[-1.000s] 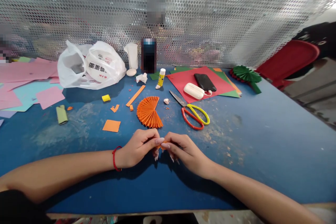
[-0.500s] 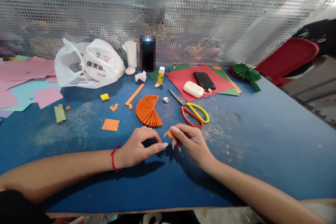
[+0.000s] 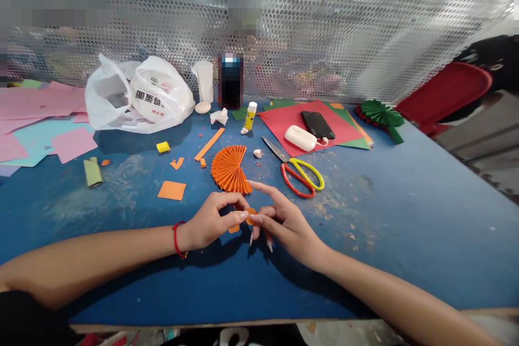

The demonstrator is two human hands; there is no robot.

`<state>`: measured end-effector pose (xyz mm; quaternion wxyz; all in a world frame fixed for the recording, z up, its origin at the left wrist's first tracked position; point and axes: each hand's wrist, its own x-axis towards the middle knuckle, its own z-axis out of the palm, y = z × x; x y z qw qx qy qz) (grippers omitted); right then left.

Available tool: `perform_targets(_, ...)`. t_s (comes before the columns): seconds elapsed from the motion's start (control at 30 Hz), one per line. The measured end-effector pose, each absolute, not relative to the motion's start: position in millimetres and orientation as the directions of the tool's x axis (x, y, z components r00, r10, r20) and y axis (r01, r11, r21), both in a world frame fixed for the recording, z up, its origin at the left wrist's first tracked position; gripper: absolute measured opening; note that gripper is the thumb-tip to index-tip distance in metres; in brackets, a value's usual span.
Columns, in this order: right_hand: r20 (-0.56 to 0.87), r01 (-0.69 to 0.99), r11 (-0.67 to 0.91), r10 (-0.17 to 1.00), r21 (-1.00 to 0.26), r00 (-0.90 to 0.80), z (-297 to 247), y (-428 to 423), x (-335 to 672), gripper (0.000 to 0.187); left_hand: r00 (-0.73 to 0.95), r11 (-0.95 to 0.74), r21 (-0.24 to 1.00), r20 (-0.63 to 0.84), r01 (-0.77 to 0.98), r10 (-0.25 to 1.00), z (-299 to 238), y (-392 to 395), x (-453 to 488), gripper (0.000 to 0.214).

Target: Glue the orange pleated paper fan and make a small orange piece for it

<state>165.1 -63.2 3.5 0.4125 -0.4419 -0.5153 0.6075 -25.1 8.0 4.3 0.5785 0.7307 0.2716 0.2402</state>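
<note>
My left hand and my right hand meet over the blue table, both pinching a small orange paper piece between thumb and fingertips. My right index finger is stretched out toward a pleated orange paper fan lying just beyond the hands. A red string bracelet circles my left wrist.
Red-and-yellow scissors lie right of the fan. A glue stick, orange scraps, a white plastic bag, a phone on red paper, a green fan and pink sheets lie farther back. A perforated metal screen closes the far edge.
The hands were joined on the piece, then parted with the right hand alone lifting it. Now they have come together again and the right index finger has straightened.
</note>
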Motion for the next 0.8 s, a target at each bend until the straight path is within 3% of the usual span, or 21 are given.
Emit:
perform_targets(0.23,0.004,0.002,0.005,0.995,-1.0,-0.104,-3,-60,165,0.029,0.748,-0.244,0.954,0.035,0.171,0.663,6,9,-24,0.025)
perform_targets(0.43,0.188,0.197,0.185,0.982,-0.963,-0.002,-3,-61,168,0.011,0.751,-0.264,0.949,0.046,0.173,0.658,7,10,-23,0.025)
perform_targets(0.6,0.309,0.289,0.312,0.949,-0.905,-0.059,1,-64,176,0.02,0.741,-0.199,0.972,0.045,0.121,0.67,6,11,-25,0.025)
perform_targets(0.8,0.383,0.375,0.407,0.913,-0.833,-0.141,6,-66,174,0.022,0.712,-0.243,0.959,0.067,0.148,0.699,4,12,-25,0.026)
